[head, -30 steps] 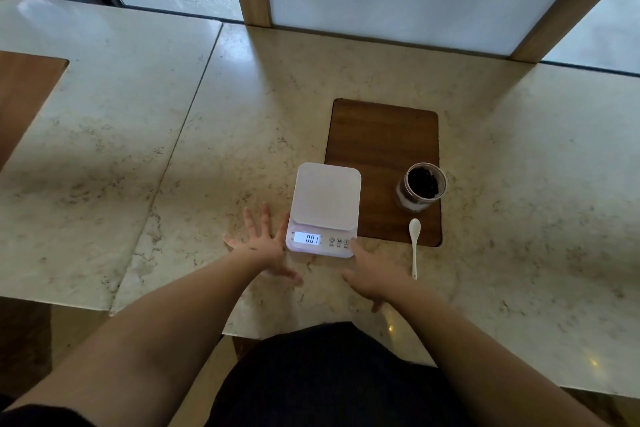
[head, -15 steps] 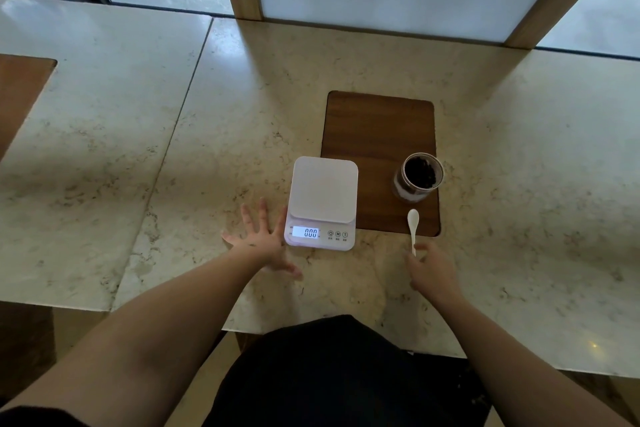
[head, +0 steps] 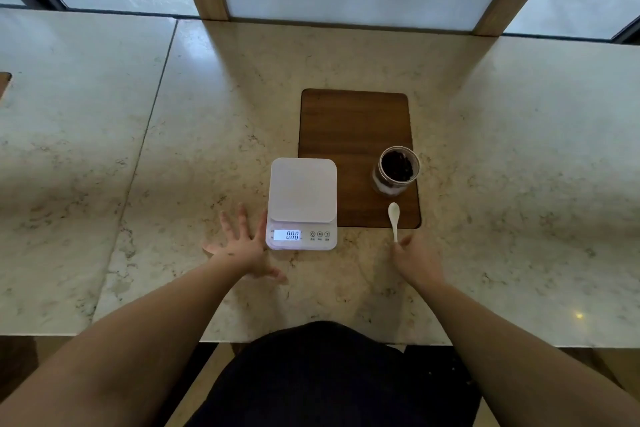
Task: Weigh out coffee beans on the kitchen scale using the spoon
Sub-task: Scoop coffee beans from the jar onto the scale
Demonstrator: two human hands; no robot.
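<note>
Two hands — left hand (head: pixel 242 246) splayed beside scale (head: pixel 302 203), right hand (head: pixel 417 258) pinching spoon (head: pixel 393 220) handle — bean jar (head: pixel 395 170) just beyond.

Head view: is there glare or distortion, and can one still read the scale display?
Head view: window light leaves pale glare on the marble counter, left of the wooden board; the wide lens bends the counter edges and window frames; the scale display is sharp and reads 000; the right hand at the spoon handle looks slightly soft.
</note>
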